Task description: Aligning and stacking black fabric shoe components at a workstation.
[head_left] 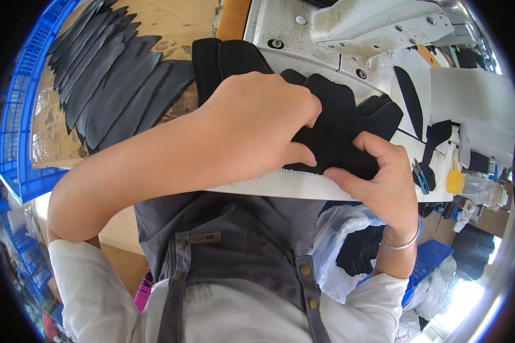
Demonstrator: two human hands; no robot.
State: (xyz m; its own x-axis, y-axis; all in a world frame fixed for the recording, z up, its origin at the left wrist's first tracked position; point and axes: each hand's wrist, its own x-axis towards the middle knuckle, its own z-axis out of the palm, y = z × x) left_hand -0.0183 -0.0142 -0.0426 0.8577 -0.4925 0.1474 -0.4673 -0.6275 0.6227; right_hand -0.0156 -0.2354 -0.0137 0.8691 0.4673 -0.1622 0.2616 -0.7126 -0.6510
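Several black, soft-looking cut pieces [332, 123] with curved outlines lie overlapping on the sewing machine's white bed in front of me. My left hand [263, 117] reaches across them from the left with its fingers curled down over the material. Its thumb rests on the near part of the black pieces. From the right, my right hand [383, 177] grips their near right edge between thumb and bent fingers. The undersides of the pieces and some of my fingertips are hidden.
A pale sewing machine [355, 40] stands at the back. On the left, dark grey cut pieces [117, 77] fan out over cardboard by a blue crate [26, 94]. Blue thread snips [422, 178] and a yellow-capped bottle [455, 182] are at right. Below hangs a clear plastic bag [335, 257].
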